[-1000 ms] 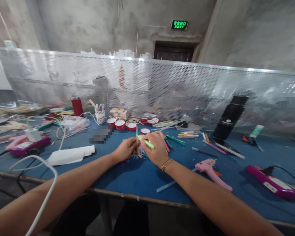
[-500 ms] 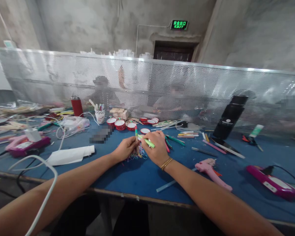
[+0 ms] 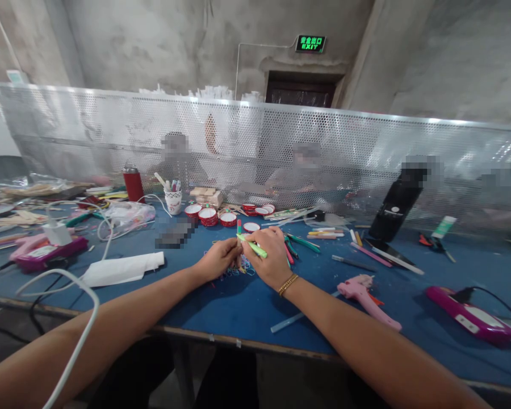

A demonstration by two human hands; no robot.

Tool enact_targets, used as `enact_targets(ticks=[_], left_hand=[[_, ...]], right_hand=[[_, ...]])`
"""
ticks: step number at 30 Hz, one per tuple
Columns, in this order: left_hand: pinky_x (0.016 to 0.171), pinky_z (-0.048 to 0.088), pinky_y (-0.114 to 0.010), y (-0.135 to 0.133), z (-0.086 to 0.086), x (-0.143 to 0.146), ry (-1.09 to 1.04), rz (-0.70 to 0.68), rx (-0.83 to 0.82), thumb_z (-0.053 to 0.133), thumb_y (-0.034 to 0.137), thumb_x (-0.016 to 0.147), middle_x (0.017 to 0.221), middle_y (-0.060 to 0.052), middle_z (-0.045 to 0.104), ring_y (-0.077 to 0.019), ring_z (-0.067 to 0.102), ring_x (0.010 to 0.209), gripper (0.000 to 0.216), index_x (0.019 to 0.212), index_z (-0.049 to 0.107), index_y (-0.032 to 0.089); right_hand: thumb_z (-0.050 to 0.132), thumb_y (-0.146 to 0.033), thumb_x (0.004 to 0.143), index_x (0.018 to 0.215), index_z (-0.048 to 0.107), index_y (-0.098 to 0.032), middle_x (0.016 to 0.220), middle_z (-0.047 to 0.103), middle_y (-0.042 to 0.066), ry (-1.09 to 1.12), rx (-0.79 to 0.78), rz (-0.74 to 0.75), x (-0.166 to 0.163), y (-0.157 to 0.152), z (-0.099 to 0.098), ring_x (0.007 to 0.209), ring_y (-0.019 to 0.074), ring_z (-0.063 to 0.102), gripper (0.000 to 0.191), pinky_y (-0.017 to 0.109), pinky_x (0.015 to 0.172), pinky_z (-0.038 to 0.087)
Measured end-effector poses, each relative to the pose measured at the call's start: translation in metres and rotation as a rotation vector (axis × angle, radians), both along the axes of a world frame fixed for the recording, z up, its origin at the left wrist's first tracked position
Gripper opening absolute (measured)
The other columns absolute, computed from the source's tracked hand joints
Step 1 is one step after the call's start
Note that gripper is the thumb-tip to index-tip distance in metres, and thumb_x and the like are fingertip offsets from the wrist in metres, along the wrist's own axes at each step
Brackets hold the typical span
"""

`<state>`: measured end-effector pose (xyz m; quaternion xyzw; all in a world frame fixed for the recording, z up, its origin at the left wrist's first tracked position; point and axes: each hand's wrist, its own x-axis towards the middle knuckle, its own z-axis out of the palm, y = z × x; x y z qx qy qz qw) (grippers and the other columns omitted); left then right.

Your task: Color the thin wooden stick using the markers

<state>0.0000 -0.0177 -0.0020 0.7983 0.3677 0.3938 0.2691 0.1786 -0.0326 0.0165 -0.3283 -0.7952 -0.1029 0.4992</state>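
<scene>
My left hand (image 3: 216,260) is closed around a narrow flat stick (image 3: 239,225), which stands upright between thumb and fingers. Its top end shows red with green below; the lower part is hidden by the fingers. In my right hand (image 3: 276,255) is a light green marker pen (image 3: 258,250), held like a writing tool, its tip end at the stick just under the coloured top. Whether the tip touches cannot be made out. Beneath both hands lies a loose heap of small coloured bands (image 3: 242,267) on the blue table (image 3: 221,309).
Small red-and-white round pieces (image 3: 207,213) stand behind the hands, near a paper cup of pens (image 3: 173,201). Green-handled pliers (image 3: 303,242) and a pink glue gun (image 3: 368,300) lie to the right. A white cable (image 3: 82,346) crosses my left forearm. A perforated screen (image 3: 238,142) runs along the back.
The stick has shifted slightly to the right and less of its colouring shows. The marker pen has moved a little against it; both hands stay in nearly the same place.
</scene>
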Motion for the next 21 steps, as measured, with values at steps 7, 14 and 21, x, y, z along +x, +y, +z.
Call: enact_targets(ticks=[7,14,21], left_hand=[[0.055,0.043,-0.022,-0.0017,0.0027,0.0012,-0.019,0.029,-0.017,0.043,0.052,0.093,0.063,0.0,0.061,-0.0111,0.054,0.055,0.04,0.076,0.054,0.017],[0.052,0.041,-0.021,-0.0025,0.0023,0.0001,-0.026,0.066,-0.03,0.044,0.05,0.093,0.063,0.001,0.063,-0.011,0.052,0.054,0.038,0.076,0.054,0.018],[0.053,0.041,-0.022,-0.0019,0.0023,0.0002,0.003,0.052,-0.009,0.042,0.048,0.094,0.064,0.0,0.062,-0.0107,0.052,0.054,0.037,0.079,0.056,0.017]], right_hand=[[0.054,-0.031,0.093,0.085,0.06,-0.024,0.08,0.066,-0.001,0.015,-0.002,0.002,0.0015,0.0013,-0.0004,0.085,0.0169,0.058,0.013,0.037,0.096,0.03],[0.055,-0.028,0.092,0.083,0.06,-0.024,0.08,0.065,-0.001,0.035,0.002,-0.036,0.0023,0.0013,0.0013,0.083,0.0166,0.057,0.012,0.037,0.095,0.03],[0.054,-0.032,0.093,0.084,0.059,-0.024,0.08,0.066,-0.001,0.011,0.009,0.008,0.0021,0.0025,-0.0002,0.084,0.017,0.058,0.013,0.037,0.094,0.031]])
